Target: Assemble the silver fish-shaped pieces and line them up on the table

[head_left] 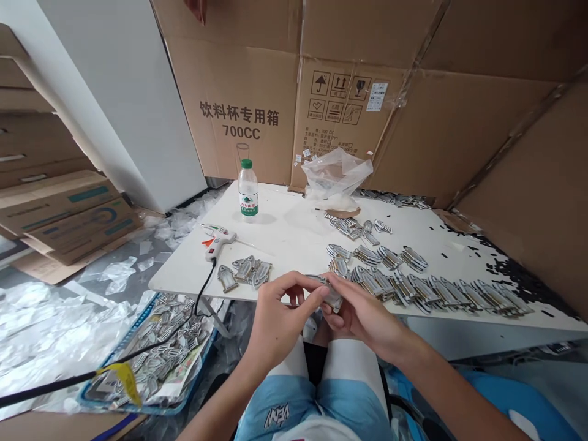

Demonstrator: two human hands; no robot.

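Just over the table's front edge, my left hand [280, 315] pinches a small silvery arch-shaped metal piece [333, 299] between thumb and fingers. My right hand [365, 312] is closed on the same piece from the other side, so fingers cover much of it. Left of my hands lies a small pile of similar pieces [252, 269]. To the right, overlapping rows of such pieces [427, 291] run along the front edge, with smaller stacks [367, 254] behind them. A white glue gun [219, 244] rests on the table at the left, its black cord hanging down.
On the white table [289, 226] stand a green-capped bottle [248, 190] and a crumpled plastic bag [337, 174]. Small black bits [517, 272] are scattered at the right. Cardboard [248, 79] walls the back. A blue basket [193, 392] of metal pieces sits at lower left.
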